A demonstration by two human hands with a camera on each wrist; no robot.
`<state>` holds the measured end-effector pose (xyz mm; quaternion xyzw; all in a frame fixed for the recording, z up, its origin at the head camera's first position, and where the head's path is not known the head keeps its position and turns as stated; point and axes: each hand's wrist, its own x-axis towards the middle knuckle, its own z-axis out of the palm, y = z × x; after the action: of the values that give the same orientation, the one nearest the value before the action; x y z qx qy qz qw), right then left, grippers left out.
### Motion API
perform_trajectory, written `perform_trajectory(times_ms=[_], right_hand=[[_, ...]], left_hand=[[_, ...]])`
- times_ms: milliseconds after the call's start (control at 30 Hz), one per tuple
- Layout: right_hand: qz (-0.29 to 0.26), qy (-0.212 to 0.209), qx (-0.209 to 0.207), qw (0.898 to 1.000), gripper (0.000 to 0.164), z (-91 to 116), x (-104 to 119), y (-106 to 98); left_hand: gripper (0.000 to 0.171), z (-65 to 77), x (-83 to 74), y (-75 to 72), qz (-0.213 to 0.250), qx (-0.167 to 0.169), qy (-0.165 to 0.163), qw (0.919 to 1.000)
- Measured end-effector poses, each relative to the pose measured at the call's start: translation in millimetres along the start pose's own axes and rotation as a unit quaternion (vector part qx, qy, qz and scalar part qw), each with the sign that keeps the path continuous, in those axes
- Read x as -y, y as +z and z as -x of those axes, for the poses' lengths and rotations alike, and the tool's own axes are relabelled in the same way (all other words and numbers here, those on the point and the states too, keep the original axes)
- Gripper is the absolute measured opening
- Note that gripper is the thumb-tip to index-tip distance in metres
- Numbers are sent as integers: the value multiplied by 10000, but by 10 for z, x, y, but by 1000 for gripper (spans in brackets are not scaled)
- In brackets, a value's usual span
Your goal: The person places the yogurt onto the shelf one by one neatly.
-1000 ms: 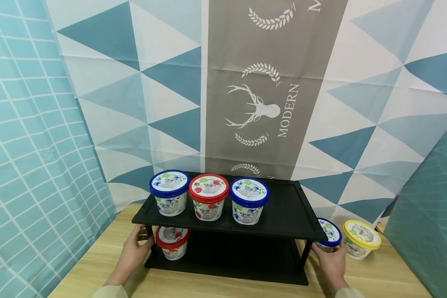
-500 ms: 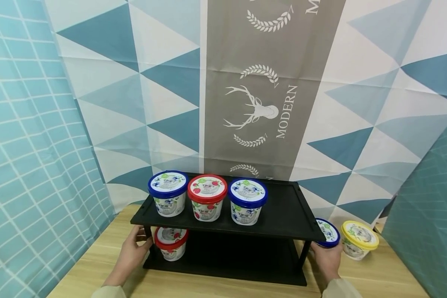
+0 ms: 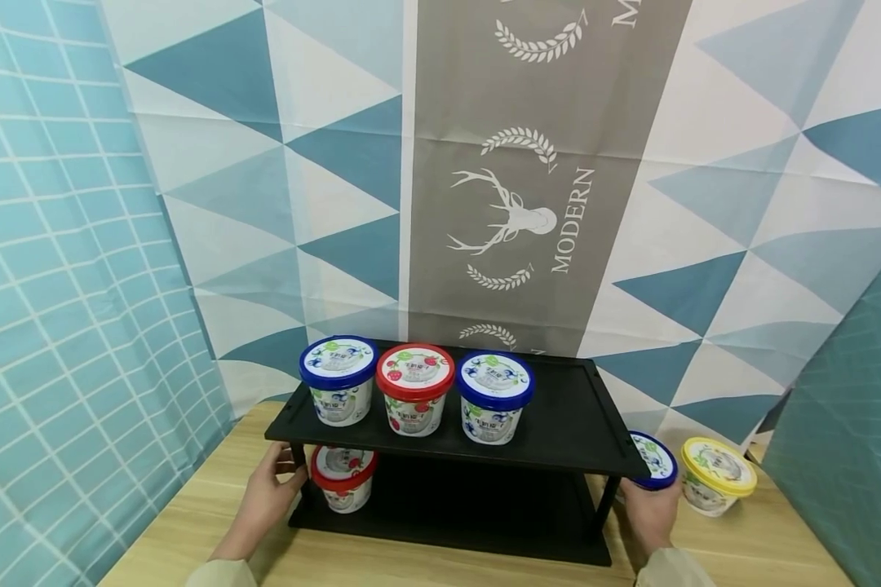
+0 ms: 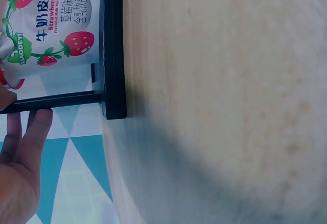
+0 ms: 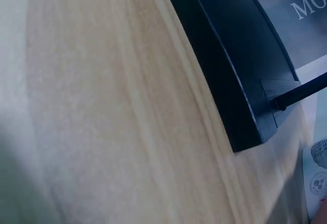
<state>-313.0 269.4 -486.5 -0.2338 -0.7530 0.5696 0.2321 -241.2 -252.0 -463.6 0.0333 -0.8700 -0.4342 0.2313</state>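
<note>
A black two-tier rack (image 3: 440, 548) stands on the wooden table. My left hand (image 3: 264, 489) grips its left front post (image 4: 61, 101), thumb on one side and fingers on the other in the left wrist view. Just inside that post, a red-lidded strawberry tub (image 3: 347, 481) sits on the lower tier. To the right of the rack, my right hand (image 3: 649, 512) holds a blue-lidded tub (image 3: 655, 461) from the front, its fingers mostly hidden. Only a sliver of this tub's white side (image 5: 316, 178) shows in the right wrist view. A yellow-lidded tub (image 3: 715, 477) stands beside it.
On the top tier, a blue-lidded tub (image 3: 338, 379), a red-lidded tub (image 3: 415, 387) and another blue-lidded tub (image 3: 495, 395) stand in a row toward the left. A patterned curtain (image 3: 338, 163) hangs close behind the rack. The rack's top overhangs toward the right hand.
My right hand has drawn in closer around the blue-lidded tub; its fingers, earlier seen at the tub's right side, are now mostly out of sight. The left hand stays on the post.
</note>
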Motion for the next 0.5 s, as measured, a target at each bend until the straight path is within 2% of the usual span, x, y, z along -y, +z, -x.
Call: perform_trajectory(times_ms=[333, 500], right_hand=[[17, 69, 82, 9999, 112, 8, -43, -132], [188, 97, 323, 9993, 116, 56, -27, -241]], left_hand=[[38, -17, -50, -2, 31, 103, -25, 9999], [37, 8, -39, -22, -37, 78, -31, 10000]])
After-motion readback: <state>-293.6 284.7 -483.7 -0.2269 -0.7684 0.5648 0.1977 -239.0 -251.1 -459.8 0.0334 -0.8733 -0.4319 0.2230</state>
